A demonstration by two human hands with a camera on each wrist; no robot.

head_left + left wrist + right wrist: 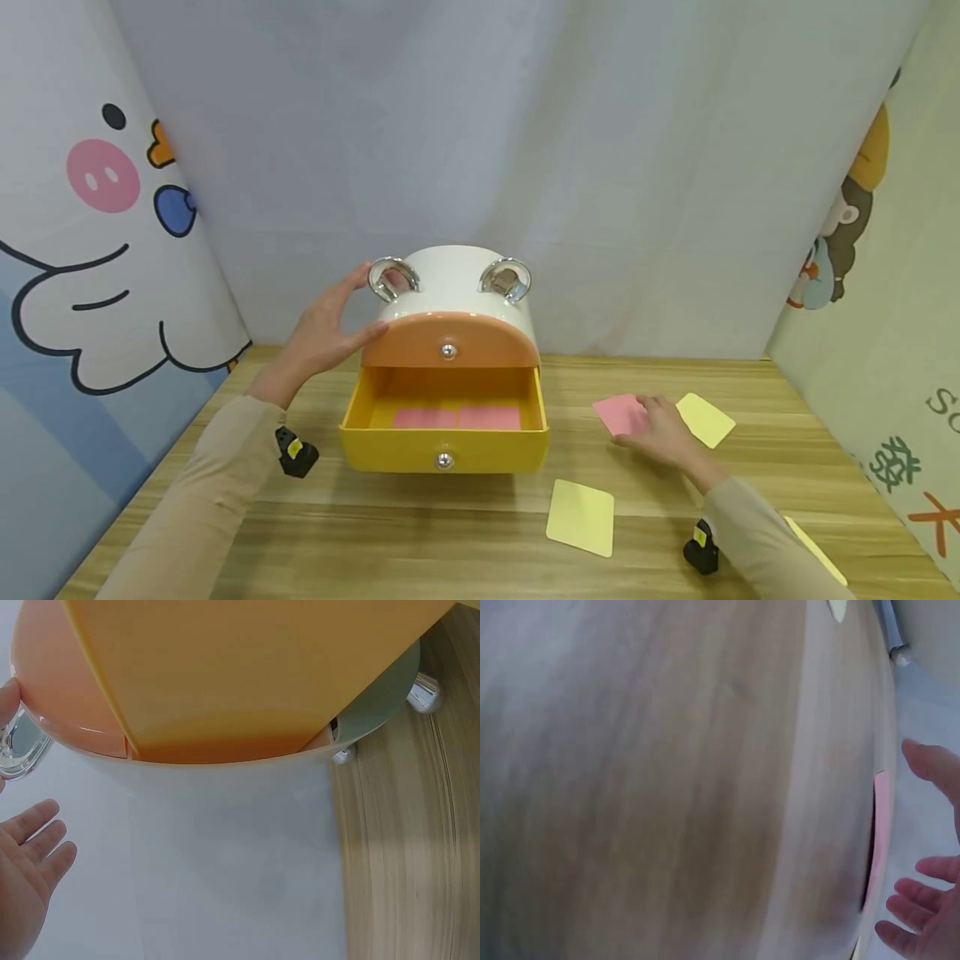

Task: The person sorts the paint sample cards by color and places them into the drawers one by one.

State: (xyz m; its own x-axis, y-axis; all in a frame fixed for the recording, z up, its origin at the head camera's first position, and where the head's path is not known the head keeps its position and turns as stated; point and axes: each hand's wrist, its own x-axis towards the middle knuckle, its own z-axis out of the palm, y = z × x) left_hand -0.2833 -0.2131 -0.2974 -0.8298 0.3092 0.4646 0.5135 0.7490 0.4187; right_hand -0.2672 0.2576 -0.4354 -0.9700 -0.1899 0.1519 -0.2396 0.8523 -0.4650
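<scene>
- One pink rectangular card with rounded corners [618,414] lies on the table to the right of the cabinet, its right edge covered by the right hand.
- Right hand [667,433]: thumb and fingers spread apart over that card, without a closed grip; whether the fingertips touch it cannot be told.
- Yellow rounded-corner card [705,420]: flat, just beyond the right hand. Second yellow card [581,518]: between the cabinet and the right forearm, nearer the viewer. Third yellow card [821,554]: partly hidden by the right sleeve [765,533].
- Glossy white dome-topped cabinet [453,279]: upright, bearing two silver ring-shaped ears [506,279] and an orange arched front [420,342] with a silver knob.
- Yellow box-shaped drawer [390,450]: drawn out below the orange front; two pink cards [489,417] lie side by side inside.
- Left hand [318,337]: thumb on the left edge of the orange front, index finger beside the left ear, remaining fingers extended; it steadies rather than clasps.
- Black wrist-worn devices [296,454]: one below each wrist, at beige sleeves.
- Wood-grain table [390,542]: supports all; a pale grey curtain [637,167] hangs behind, between cartoon-printed side panels [45,325].
</scene>
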